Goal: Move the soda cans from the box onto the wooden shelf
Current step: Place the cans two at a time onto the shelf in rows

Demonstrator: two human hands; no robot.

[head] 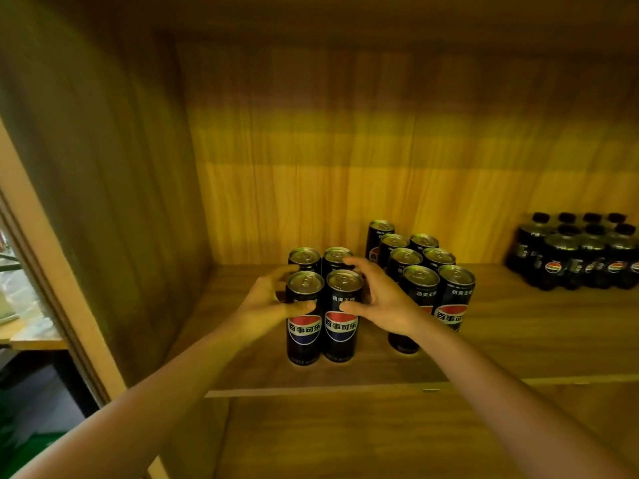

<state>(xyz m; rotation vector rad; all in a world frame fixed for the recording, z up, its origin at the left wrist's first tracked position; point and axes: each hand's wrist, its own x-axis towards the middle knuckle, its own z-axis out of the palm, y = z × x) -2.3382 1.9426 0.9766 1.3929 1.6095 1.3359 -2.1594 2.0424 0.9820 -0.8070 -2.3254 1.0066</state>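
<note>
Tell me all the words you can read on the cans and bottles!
"百事可乐" on the front left can, across its red and blue emblem.
"百事可乐" on the can beside it, same emblem.
"百事可" on the front right can; the rest is cut off by the curve.
Small characters near the tops of three front cans: too blurred to read surely.
Bottle labels at far right: emblem only, text too small.

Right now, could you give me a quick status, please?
Left hand and right hand clasp four cans standing on shelf. Second can cluster close right.
</note>
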